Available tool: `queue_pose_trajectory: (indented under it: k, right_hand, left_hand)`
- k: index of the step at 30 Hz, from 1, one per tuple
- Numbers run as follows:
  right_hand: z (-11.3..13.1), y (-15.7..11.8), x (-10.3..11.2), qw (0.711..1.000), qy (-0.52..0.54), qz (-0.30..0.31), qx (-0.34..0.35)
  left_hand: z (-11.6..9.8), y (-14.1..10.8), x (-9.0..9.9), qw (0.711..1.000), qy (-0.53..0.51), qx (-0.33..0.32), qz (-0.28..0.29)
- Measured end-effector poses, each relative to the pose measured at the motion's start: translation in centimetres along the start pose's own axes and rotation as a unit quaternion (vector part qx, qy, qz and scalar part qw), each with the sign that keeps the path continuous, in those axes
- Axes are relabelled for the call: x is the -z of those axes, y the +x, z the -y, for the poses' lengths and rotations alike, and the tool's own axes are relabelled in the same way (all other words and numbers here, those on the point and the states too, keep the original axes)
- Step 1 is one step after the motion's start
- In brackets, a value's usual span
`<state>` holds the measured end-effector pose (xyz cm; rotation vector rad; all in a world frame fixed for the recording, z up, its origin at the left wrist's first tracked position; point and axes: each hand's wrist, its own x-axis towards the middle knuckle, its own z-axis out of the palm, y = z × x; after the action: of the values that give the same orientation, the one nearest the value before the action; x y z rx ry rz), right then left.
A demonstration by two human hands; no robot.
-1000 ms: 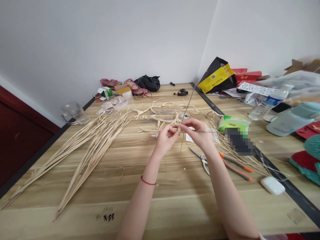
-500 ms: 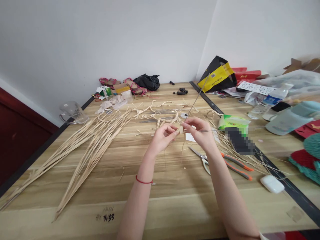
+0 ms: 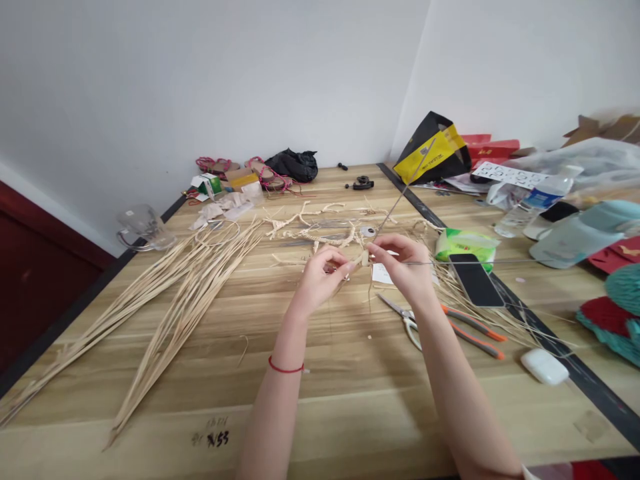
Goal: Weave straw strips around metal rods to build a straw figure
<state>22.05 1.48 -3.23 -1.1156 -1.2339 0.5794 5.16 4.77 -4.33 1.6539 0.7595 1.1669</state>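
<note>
My left hand [image 3: 323,279] pinches one end of a small piece wrapped in pale straw [image 3: 365,257], held above the table. My right hand [image 3: 406,270] grips its other side between thumb and fingers. From this piece a thin grey wire [image 3: 407,187] slants up to the right, and another thin wire [image 3: 510,262] runs level past my right hand. A loose straw end hangs beneath. Just behind my hands lie straw-wrapped branching shapes [image 3: 330,237] on the table. Scissors [image 3: 400,308] and orange-handled pliers [image 3: 475,330] rest by my right forearm.
Long straw bundles [image 3: 193,303] spread over the left side, near a glass mug [image 3: 145,227]. To the right are a phone [image 3: 476,281], a green packet [image 3: 467,247], a white case [image 3: 544,367], a water bottle [image 3: 537,200] and a light blue bottle [image 3: 583,233]. A black-yellow bag [image 3: 434,150] stands behind.
Both hands have shifted slightly, the right one a little to the right. The slanting wire's tip has swung right and leans over more. Both hands keep their pinch.
</note>
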Motion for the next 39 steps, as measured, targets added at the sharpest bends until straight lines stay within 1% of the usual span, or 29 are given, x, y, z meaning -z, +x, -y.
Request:
queue_pose_trajectory:
  k: [3, 7, 10, 12, 15, 19, 22, 28, 31, 34, 35, 37, 39]
  right_hand:
    - [0.2, -0.1, -0.2, 1.000, 0.008, -0.004, -0.006]
    - [0.4, -0.1, -0.2, 1.000, 0.002, -0.016, -0.008]
    - [0.8, -0.1, -0.1, 1.000, -0.002, -0.020, -0.014]
    - [1.1, -0.2, 0.0, 0.999, 0.013, -0.021, -0.021]
    - [1.3, -0.3, 0.0, 0.999, 0.037, -0.023, -0.027]
    - [1.3, -0.4, -0.3, 0.999, 0.038, -0.008, -0.034]
    - [1.2, -0.4, -0.4, 0.998, 0.049, -0.011, -0.041]
    - [1.9, -0.6, -0.6, 0.994, 0.077, -0.022, -0.069]
    - [2.1, -0.8, -0.9, 0.994, 0.076, -0.024, -0.078]
    - [2.2, -0.9, -1.4, 0.996, 0.070, -0.008, -0.062]
    - [2.3, -1.0, -1.5, 0.996, 0.073, 0.006, -0.055]
    - [2.4, -1.0, -1.7, 0.993, 0.097, 0.050, -0.042]
    - [2.3, -1.0, -1.8, 0.984, 0.140, 0.106, -0.031]
  left_hand:
    - [-0.1, 0.1, 0.3, 1.000, 0.011, -0.006, 0.005]
    - [-0.5, 0.0, 0.6, 0.997, 0.072, -0.033, 0.005]
    - [-1.0, -0.3, 0.5, 0.993, 0.111, -0.046, 0.005]
    - [-1.3, -0.6, 0.2, 0.991, 0.121, -0.049, 0.004]
    - [-1.7, -0.8, -0.4, 0.992, 0.116, -0.041, -0.015]
    - [-1.6, -0.8, -1.5, 0.992, 0.093, -0.070, -0.046]
    - [-1.4, -0.7, -2.0, 0.991, 0.064, -0.088, -0.072]
    - [-1.0, -0.8, -2.9, 0.984, 0.088, -0.128, -0.090]
    - [-0.5, -0.8, -3.3, 0.982, 0.076, -0.128, -0.114]
    - [-0.2, -0.7, -3.3, 0.982, 0.068, -0.118, -0.133]
    - [-0.2, -0.6, -3.2, 0.982, 0.062, -0.116, -0.136]
    - [-0.4, -0.5, -2.7, 0.982, 0.038, -0.109, -0.150]
    - [-0.6, -0.3, -1.9, 0.979, 0.000, -0.101, -0.175]
